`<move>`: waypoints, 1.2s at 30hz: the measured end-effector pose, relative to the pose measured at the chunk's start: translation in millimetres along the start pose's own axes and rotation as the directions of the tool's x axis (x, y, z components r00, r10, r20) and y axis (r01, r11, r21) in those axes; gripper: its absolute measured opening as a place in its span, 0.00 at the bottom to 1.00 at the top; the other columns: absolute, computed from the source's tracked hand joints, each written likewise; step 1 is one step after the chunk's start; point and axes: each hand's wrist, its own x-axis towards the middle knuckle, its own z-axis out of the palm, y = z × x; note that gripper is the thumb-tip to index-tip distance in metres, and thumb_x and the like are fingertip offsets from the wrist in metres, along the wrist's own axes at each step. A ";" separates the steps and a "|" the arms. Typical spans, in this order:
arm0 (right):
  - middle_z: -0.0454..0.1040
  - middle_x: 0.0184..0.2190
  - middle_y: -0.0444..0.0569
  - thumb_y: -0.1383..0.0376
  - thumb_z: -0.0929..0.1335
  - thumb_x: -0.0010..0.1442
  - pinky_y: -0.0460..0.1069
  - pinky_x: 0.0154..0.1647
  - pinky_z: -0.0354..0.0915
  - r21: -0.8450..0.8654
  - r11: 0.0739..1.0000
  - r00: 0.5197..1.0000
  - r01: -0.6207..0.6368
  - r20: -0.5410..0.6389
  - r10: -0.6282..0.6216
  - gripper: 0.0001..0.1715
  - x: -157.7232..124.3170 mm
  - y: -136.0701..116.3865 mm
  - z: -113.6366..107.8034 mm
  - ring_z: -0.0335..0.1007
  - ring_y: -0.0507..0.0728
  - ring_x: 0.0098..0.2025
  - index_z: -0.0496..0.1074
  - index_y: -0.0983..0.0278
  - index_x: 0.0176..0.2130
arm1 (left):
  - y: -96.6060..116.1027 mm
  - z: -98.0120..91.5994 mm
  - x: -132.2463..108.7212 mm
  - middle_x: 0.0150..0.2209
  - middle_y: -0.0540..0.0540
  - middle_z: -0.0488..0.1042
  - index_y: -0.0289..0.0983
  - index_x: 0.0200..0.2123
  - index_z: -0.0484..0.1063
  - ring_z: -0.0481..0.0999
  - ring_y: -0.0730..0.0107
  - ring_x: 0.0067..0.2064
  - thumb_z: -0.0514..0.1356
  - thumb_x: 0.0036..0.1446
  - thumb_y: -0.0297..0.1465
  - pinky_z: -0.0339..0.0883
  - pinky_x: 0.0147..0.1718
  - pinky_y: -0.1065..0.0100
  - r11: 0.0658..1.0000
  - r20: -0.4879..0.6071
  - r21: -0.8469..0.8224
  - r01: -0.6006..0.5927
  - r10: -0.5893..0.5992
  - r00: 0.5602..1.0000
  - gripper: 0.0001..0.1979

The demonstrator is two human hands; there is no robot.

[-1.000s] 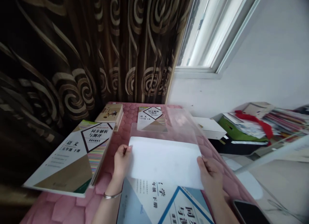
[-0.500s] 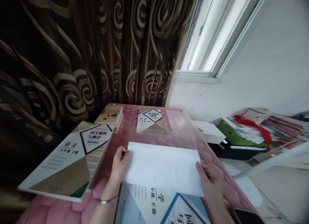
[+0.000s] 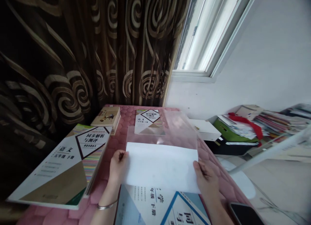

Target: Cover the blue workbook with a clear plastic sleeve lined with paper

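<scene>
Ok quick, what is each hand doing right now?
Left hand: closed on the left edge of the white sheet, pinching it.
Right hand: closed on the sheet's right edge, over the blue book.

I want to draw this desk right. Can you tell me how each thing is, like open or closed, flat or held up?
White backing sheet: held at both side edges.
Left hand: pinching the sheet's left edge.
Right hand: gripping its right edge.
Clear plastic cover: lying beyond the sheet.
Blue workbook: closed, under the sheet.
Large workbook: closed, on a stack.
Phone: screen dark.
Curtain: drawn.
</scene>
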 end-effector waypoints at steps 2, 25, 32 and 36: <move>0.77 0.30 0.52 0.44 0.69 0.51 0.50 0.32 0.66 0.020 1.000 1.000 0.010 -0.015 -0.010 0.26 -0.7 0.8 0.4 0.70 0.59 0.33 0.75 0.65 0.32 | 1.5 1.1 -1.5 0.23 0.51 0.70 0.37 0.25 0.68 0.68 0.71 0.26 0.60 0.46 0.42 0.61 0.27 0.70 1.000 -0.011 0.001 -0.026 0.026 1.000 0.13; 0.75 0.28 0.49 0.44 0.69 0.50 0.50 0.32 0.64 0.034 0.999 0.999 0.005 -0.046 -0.004 0.26 -1.6 -3.1 0.9 0.68 0.57 0.31 0.73 0.64 0.30 | 18.4 -9.4 -6.5 0.26 0.46 0.77 0.38 0.26 0.73 0.73 0.66 0.29 0.60 0.47 0.44 0.64 0.30 0.69 0.985 -0.020 0.169 -0.040 0.044 0.999 0.15; 0.76 0.28 0.50 0.45 0.69 0.50 0.50 0.32 0.64 0.029 0.999 0.999 -0.029 -0.039 0.030 0.25 -1.9 -2.4 0.2 0.69 0.58 0.32 0.74 0.64 0.31 | 11.1 -1.6 -8.3 0.26 0.48 0.75 0.38 0.27 0.72 0.72 0.67 0.29 0.58 0.50 0.43 0.64 0.30 0.70 0.988 -0.059 0.133 -0.081 0.089 0.994 0.14; 0.76 0.28 0.50 0.45 0.69 0.49 0.50 0.33 0.64 0.048 0.998 0.999 -0.041 -0.034 0.043 0.25 -1.3 -2.5 1.3 0.69 0.57 0.32 0.73 0.65 0.31 | 8.5 1.3 -9.0 0.25 0.49 0.73 0.38 0.28 0.70 0.70 0.68 0.28 0.57 0.52 0.43 0.63 0.29 0.71 0.987 -0.053 0.124 -0.098 0.105 0.993 0.14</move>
